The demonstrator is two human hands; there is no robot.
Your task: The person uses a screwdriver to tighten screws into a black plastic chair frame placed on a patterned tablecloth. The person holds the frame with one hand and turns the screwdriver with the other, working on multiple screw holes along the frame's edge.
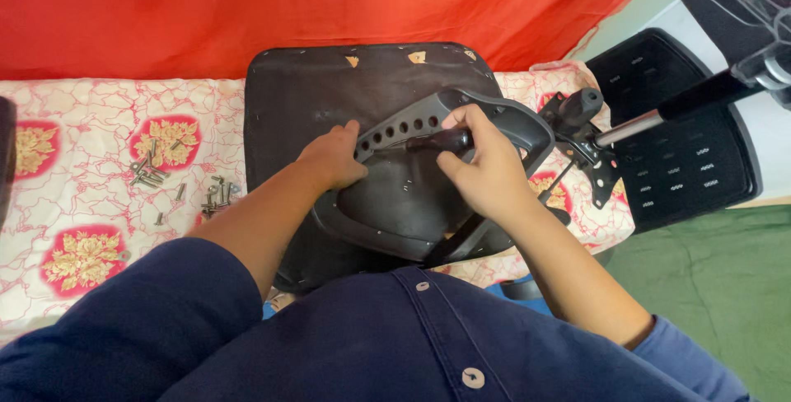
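Left hand [334,155] presses flat on the armrest [428,114]; right hand [486,167] grips a screwdriver [437,140] over it.

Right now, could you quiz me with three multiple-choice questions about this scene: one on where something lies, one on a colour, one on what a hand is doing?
1. Where do the loose screws lie?
A. on the patterned cloth, on the person's left
B. on the green floor
C. on top of the seat pad

2. What colour is the cloth backdrop?
A. blue
B. red-orange
C. white

3. What is the right hand doing?
A. resting open on the floor
B. closed around a dark tool handle
C. picking up a screw

Answers: 1 A, the screws sit on the flowered cloth beside the left forearm. 2 B, the backdrop is plainly red-orange. 3 B, the fingers wrap the handle over the black armrest.
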